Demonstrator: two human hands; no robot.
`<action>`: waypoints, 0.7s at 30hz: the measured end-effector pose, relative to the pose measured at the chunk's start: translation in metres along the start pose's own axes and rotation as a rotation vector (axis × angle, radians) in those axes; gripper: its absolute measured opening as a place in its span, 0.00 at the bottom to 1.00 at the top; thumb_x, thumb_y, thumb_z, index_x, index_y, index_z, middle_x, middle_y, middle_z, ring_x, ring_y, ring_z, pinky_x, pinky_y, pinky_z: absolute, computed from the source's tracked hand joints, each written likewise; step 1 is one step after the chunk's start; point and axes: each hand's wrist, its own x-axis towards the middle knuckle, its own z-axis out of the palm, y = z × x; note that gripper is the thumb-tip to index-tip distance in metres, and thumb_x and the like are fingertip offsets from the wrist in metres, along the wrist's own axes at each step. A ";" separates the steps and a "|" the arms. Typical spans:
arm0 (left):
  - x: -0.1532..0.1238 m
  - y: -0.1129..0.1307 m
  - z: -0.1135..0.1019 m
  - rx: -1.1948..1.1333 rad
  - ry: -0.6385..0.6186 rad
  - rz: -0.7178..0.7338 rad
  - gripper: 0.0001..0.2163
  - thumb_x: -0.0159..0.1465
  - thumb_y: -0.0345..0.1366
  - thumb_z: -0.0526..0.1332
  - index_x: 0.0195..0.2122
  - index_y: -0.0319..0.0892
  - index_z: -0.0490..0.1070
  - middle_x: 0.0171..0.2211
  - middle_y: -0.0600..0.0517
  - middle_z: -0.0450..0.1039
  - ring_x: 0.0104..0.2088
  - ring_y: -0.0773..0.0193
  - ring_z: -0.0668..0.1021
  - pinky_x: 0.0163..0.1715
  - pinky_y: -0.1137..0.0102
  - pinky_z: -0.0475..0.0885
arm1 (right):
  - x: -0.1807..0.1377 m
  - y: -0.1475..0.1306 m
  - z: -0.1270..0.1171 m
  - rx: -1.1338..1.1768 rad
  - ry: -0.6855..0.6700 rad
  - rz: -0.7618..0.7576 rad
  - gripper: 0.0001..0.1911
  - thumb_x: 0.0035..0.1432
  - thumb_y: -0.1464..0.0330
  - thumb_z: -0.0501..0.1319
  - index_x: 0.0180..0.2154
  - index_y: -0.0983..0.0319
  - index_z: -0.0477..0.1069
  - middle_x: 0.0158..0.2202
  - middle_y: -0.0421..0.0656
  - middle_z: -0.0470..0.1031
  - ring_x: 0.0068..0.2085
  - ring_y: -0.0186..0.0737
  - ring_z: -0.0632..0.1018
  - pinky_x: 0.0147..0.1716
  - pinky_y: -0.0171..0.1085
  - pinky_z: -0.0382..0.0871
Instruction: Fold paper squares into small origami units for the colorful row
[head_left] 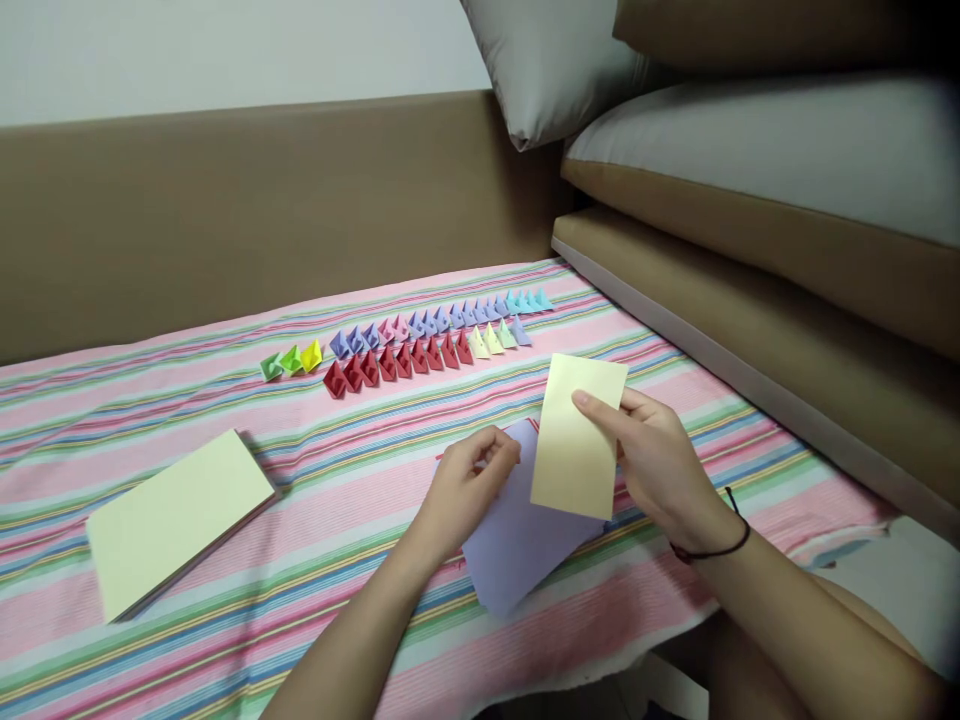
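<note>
Over purple paper [525,545]: yellow sheet [574,455], long side pointing mostly forward, pinched near right edge by right hand [660,460]. Left hand [472,480] apart, curled, just left of sheet; can't tell if holding anything.

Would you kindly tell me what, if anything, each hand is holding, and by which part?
The right hand pinches a pale yellow sheet by its upper right side. Nothing shows held in the left hand.
</note>
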 end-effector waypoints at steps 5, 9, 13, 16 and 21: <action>0.001 -0.002 0.003 -0.192 0.027 0.004 0.11 0.60 0.42 0.59 0.31 0.39 0.70 0.28 0.51 0.71 0.30 0.65 0.73 0.31 0.72 0.69 | -0.008 0.008 0.010 -0.075 -0.206 0.058 0.16 0.49 0.59 0.65 0.38 0.62 0.71 0.33 0.44 0.77 0.31 0.40 0.76 0.27 0.35 0.69; 0.001 -0.003 0.000 -0.117 0.045 -0.011 0.11 0.58 0.42 0.61 0.30 0.39 0.74 0.25 0.51 0.71 0.26 0.66 0.72 0.26 0.74 0.65 | -0.003 0.005 0.008 -0.249 -0.242 -0.183 0.32 0.45 0.64 0.69 0.53 0.56 0.62 0.48 0.45 0.73 0.43 0.43 0.76 0.38 0.39 0.71; -0.001 0.001 -0.002 0.008 -0.132 0.000 0.11 0.59 0.42 0.59 0.32 0.40 0.75 0.24 0.51 0.70 0.26 0.66 0.69 0.24 0.74 0.62 | 0.004 -0.003 -0.001 -0.488 -0.353 -0.209 0.22 0.45 0.63 0.68 0.45 0.57 0.71 0.41 0.43 0.75 0.44 0.43 0.75 0.40 0.38 0.68; -0.003 0.004 -0.001 0.126 -0.195 0.047 0.13 0.62 0.42 0.56 0.30 0.39 0.74 0.25 0.51 0.70 0.27 0.66 0.69 0.25 0.74 0.61 | 0.005 -0.007 -0.005 -0.520 -0.454 -0.103 0.13 0.48 0.62 0.66 0.38 0.58 0.74 0.34 0.41 0.76 0.36 0.40 0.75 0.32 0.35 0.67; -0.004 0.007 -0.001 0.227 -0.255 0.083 0.13 0.63 0.40 0.53 0.28 0.40 0.72 0.26 0.52 0.68 0.28 0.66 0.68 0.27 0.73 0.61 | 0.005 -0.011 -0.008 -0.604 -0.549 -0.150 0.09 0.52 0.62 0.63 0.26 0.60 0.74 0.28 0.40 0.74 0.32 0.38 0.73 0.29 0.35 0.65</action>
